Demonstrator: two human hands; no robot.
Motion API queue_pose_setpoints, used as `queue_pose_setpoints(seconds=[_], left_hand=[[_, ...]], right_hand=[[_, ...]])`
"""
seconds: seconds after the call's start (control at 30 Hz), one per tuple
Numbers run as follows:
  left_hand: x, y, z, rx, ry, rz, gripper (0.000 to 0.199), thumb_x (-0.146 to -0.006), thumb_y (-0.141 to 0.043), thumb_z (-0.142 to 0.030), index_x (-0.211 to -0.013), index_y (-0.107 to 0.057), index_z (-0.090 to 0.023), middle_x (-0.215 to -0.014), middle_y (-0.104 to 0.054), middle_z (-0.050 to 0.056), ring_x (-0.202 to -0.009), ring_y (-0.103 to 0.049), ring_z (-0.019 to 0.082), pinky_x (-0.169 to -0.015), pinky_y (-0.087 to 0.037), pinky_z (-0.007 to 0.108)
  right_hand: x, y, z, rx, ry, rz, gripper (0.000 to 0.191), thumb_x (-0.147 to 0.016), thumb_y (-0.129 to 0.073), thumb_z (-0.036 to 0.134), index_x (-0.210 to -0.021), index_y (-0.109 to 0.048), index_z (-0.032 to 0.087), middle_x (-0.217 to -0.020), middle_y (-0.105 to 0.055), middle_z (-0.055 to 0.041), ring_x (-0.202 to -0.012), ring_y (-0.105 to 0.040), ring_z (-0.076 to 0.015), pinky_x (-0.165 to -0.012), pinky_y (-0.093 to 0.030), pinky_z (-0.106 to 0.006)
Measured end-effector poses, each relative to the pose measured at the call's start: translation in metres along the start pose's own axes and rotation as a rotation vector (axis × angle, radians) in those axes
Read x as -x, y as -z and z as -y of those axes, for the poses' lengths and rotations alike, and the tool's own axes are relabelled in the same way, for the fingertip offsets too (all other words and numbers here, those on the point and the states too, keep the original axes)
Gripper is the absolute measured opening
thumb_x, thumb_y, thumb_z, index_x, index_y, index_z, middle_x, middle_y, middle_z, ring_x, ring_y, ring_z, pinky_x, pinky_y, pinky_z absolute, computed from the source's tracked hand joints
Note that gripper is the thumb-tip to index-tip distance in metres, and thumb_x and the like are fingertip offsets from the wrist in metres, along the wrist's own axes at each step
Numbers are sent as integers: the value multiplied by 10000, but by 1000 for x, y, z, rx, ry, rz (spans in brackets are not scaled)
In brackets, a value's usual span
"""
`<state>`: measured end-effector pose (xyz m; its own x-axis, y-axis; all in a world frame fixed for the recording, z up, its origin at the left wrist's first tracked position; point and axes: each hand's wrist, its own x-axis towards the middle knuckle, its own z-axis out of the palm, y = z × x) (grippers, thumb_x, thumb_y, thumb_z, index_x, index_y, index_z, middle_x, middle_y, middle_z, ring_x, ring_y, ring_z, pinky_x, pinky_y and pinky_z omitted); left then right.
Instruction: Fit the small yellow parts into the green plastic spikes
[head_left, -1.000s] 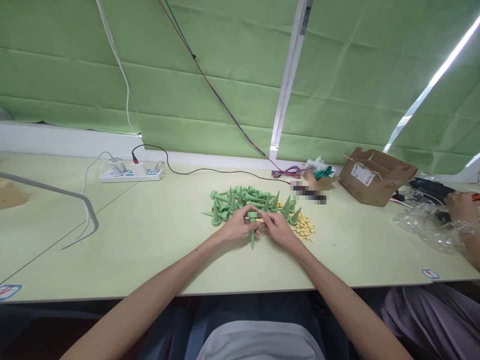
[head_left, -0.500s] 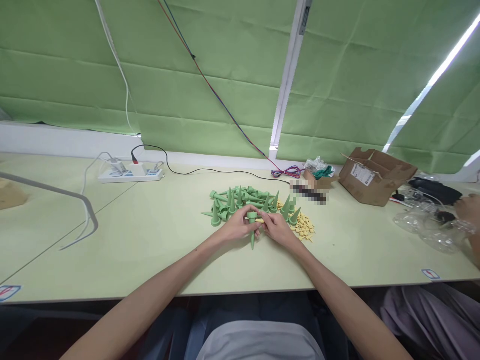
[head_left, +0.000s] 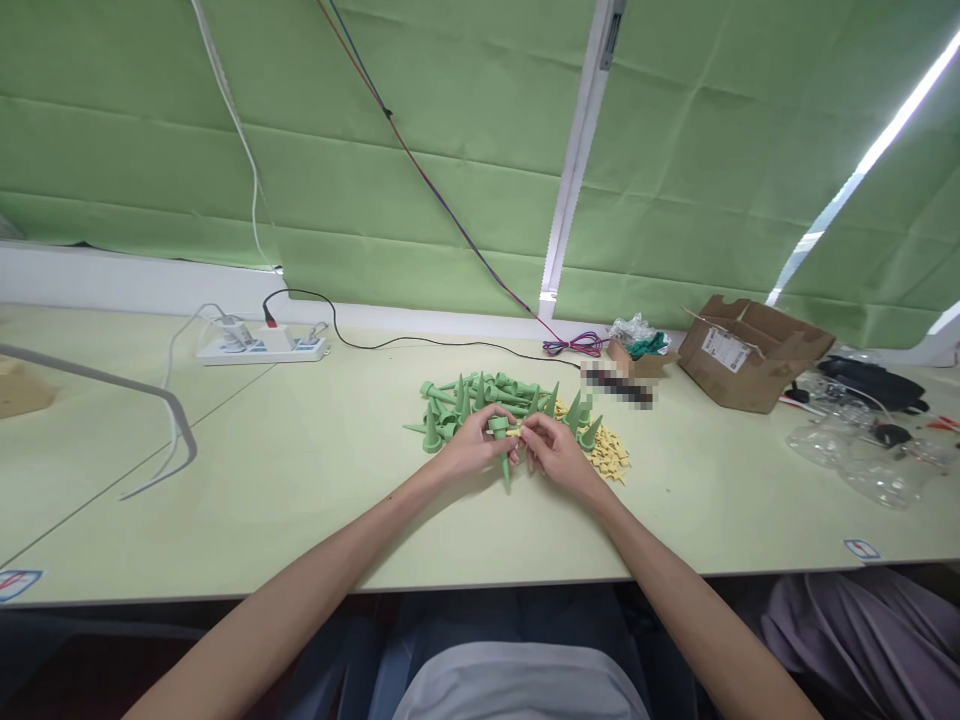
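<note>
In the left hand (head_left: 472, 446), a spike (head_left: 498, 427) points downward.

Small-parts workshop, long worktable (head_left: 322, 440), power strip (head_left: 262, 357), heaped green spikes (head_left: 502, 383)

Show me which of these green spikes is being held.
The green spike in the left hand, with the right hand pinching a yellow peg beside its wide end. The other green spikes sit together on the table.

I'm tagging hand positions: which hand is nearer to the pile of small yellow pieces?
Right. The right hand is just left of the yellow pile; the left hand is farther left, holding a green spike.
</note>
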<state>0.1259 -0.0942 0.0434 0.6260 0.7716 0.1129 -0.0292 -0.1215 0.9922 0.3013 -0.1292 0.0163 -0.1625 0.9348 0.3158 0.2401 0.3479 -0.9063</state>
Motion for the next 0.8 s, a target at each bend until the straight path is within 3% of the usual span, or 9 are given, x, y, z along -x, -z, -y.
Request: queue_pose_setpoints(seconds=[0.47, 0.8], left_hand=[[1, -3, -1, -7, 15, 22, 386, -748, -733, -376, -981, -500, -176, -658, -661, 15, -650, -677, 174, -631, -493, 282], [2, -4, -2, -25, 5, 27, 412, -730, -748, -395, -984, -510, -174, -652, -662, 9, -636, -681, 181, -635, -499, 289]], right_hand=[[0, 0, -4, 82, 26, -9, 404, -959, -420, 501, -683, -449, 208, -543, -507, 34, -424, -475, -112, -455, -375, -240], [-1, 0, -7, 123, -24, -7, 461, -963, -373, 544, -671, -470, 201, -488, -475, 37, -404, -412, -106, -451, -342, -238]])
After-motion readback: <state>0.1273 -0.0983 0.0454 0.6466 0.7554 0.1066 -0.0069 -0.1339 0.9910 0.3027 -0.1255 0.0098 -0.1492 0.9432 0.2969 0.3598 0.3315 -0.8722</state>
